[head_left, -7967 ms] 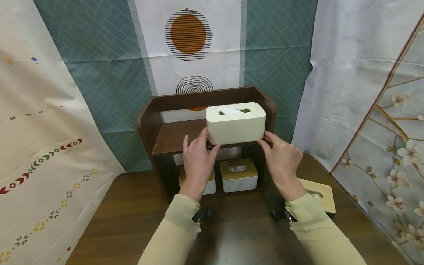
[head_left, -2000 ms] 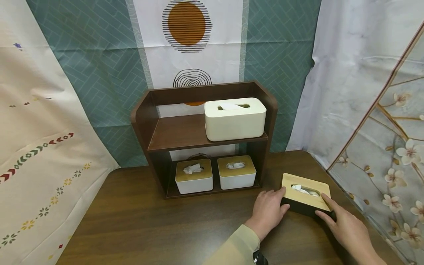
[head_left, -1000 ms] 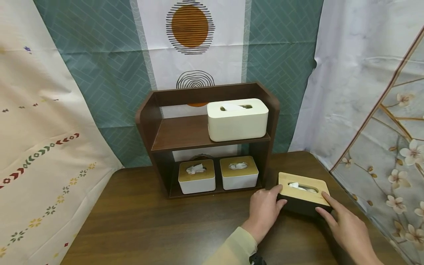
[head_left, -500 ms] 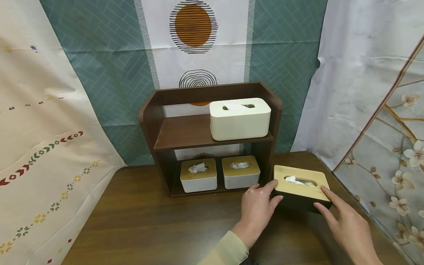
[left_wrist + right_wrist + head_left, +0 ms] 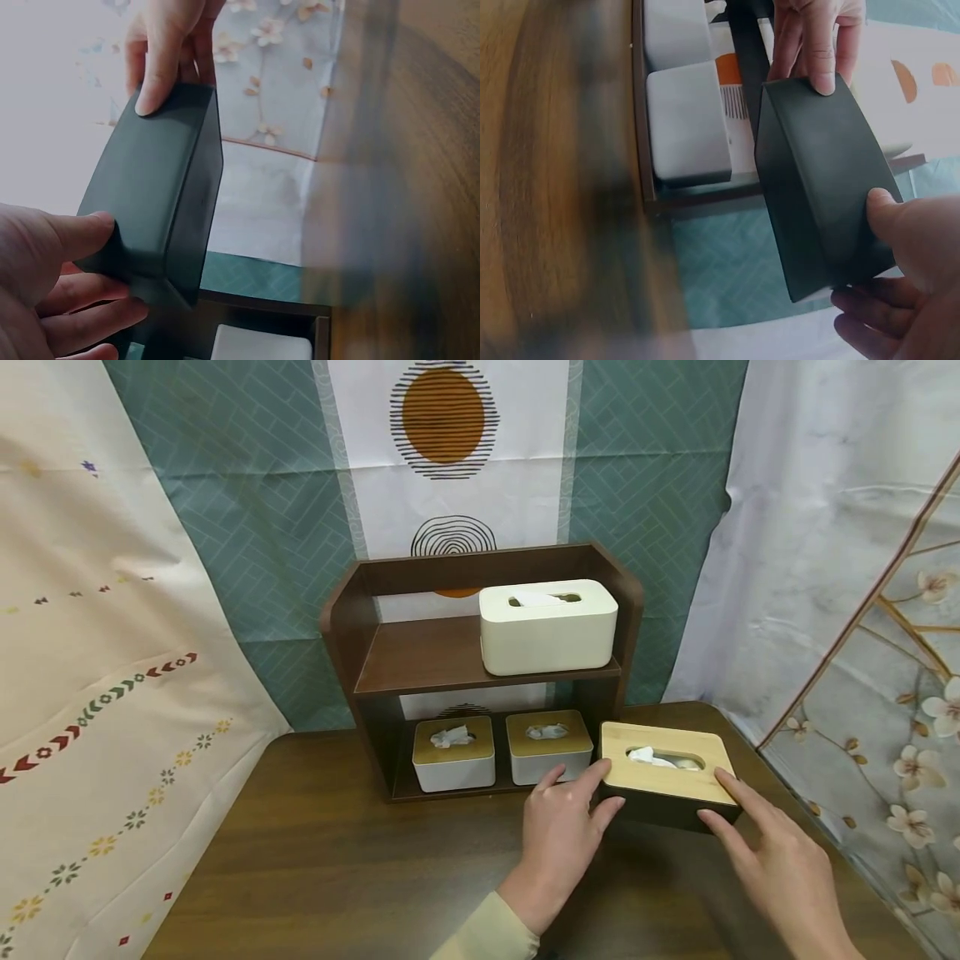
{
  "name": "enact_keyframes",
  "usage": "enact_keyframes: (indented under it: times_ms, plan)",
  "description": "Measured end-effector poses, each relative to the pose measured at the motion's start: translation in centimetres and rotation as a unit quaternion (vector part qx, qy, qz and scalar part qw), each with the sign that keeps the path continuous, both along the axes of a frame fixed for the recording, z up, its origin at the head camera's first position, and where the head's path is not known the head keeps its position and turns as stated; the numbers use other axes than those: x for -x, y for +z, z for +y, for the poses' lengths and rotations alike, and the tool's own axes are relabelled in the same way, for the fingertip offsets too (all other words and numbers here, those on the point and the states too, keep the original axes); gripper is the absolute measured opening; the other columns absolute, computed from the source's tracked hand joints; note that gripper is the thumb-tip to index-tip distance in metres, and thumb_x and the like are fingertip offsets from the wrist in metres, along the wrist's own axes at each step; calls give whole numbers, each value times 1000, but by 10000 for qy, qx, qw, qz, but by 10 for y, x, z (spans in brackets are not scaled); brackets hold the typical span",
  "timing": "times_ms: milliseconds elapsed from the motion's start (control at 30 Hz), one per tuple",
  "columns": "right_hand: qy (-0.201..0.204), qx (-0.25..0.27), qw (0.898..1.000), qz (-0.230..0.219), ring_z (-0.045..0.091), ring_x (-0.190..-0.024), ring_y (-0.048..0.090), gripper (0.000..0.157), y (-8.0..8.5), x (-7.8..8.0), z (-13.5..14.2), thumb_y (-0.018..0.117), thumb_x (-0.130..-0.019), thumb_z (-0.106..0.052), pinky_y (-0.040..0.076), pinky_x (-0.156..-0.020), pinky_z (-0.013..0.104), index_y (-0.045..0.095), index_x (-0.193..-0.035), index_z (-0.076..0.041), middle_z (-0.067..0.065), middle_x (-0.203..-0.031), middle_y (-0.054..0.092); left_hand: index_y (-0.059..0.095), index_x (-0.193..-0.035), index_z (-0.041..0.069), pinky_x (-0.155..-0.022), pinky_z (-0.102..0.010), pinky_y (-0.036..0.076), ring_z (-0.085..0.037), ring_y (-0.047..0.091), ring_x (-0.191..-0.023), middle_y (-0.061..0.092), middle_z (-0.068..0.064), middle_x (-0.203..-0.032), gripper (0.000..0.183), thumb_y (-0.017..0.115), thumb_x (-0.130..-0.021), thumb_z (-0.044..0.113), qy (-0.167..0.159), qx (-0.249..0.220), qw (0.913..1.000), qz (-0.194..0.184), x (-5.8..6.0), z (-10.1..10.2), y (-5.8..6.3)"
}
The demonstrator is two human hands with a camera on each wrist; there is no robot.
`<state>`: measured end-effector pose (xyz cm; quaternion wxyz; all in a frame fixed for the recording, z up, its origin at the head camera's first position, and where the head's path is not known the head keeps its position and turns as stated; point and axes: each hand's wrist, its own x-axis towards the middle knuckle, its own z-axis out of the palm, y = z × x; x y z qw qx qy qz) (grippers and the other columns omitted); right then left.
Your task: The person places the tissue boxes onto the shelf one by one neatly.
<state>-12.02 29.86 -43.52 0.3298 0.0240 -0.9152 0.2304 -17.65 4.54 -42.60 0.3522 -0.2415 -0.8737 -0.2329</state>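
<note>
Between both hands is a black tissue box (image 5: 667,764) with a pale wooden lid and white tissue in its slot. My left hand (image 5: 558,835) grips its left end, thumb on the front face. At the right end, my right hand (image 5: 783,860) holds it the same way. Both wrist views show the dark box (image 5: 154,176) raised off the table, its underside in sight. A brown two-tier shelf (image 5: 420,652) stands to the left. On its upper tier, at the right, sits a cream tissue box (image 5: 551,639).
Two white tissue boxes with wooden lids, a left one (image 5: 453,768) and a right one (image 5: 547,760), stand on the lower tier. The brown table (image 5: 337,860) spreads in front. Patterned cloths hang behind and at both sides, including a floral one (image 5: 885,693).
Earlier both hands held the cream box at the upper tier; they then let go and took the black box at the right. It has since been lifted and moved left toward the shelf.
</note>
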Motion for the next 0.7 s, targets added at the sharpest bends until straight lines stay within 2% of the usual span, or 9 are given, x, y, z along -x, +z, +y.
enact_keyframes:
  times_ms: [100,200,367,600,700]
  plan:
    - [32,-1,10000,77,3,-59,42,70,3,-1,-4,94,-90,-21,43,-55,41,67,-154,-20,24,-114,78,79,-133,21,-109,-34,56,-2,70,-58,71,9,-63,51,96,-88,40,60,-1,10000,63,-4,-5,4]
    - [92,25,9998,170,2,-59,43,71,6,-2,-8,95,-88,-20,45,-57,43,68,-154,-22,23,-120,78,79,-133,21,-108,-34,56,-2,69,-56,69,9,-61,52,96,-88,39,107,15,9998,147,-7,-10,7]
    - [240,81,9992,323,-1,-58,45,73,11,-2,-15,97,-85,-18,47,-59,40,69,-153,-24,21,-131,77,79,-132,20,-106,-34,58,-3,72,-60,72,9,-64,52,98,-87,38,179,1,9994,282,-13,-20,11]
    - [427,124,9976,522,0,-54,41,75,16,-2,-28,97,-83,-14,46,-56,43,70,-152,-23,22,-129,77,79,-132,19,-107,-37,58,-3,74,-64,76,8,-71,51,97,-87,36,278,12,9992,300,-21,-35,21]
    - [501,185,9972,519,-1,-53,42,75,17,-2,-34,98,-83,-14,46,-57,38,70,-152,-24,21,-129,77,79,-132,19,-109,-38,57,-4,74,-64,77,8,-73,51,96,-88,38,330,79,9991,263,-24,-40,24]
